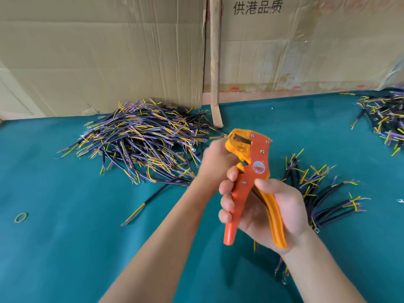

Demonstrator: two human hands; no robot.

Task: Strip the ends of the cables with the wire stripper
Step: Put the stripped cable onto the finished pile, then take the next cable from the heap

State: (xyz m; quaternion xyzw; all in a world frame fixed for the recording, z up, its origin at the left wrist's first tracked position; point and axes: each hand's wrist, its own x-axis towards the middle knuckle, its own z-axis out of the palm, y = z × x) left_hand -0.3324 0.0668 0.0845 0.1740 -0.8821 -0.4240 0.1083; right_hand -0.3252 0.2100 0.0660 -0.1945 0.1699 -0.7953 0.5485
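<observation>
Nearest me: right hand (265, 206) wrapped round both handles of the wire stripper (251, 171), fingers on the orange handle, palm against the yellow one. Tool held upright above the green table (65, 248), head tipped up and left. I'd judge it light and rigid, plastic grips that shouldn't slip; the handles are the right place to hold, clear of the blade mouth.

Just beyond: left hand (215, 159), blurred, fingers curled at the stripper's head. Whether it pinches a cable end there I cannot tell; no cable shows plainly in it.

Right of the tool, a small bunch of cables (323, 197) lies on the cloth, near the right wrist. One loose cable (150, 199) lies left of the forearms. These look thin and bendy, sheath smooth; best pinched a little back from the end so the tip stays straight.

Farther: big cable heap (140, 141) against the cardboard (98, 57), beyond the left hand. Another heap (384, 119) at far right.
</observation>
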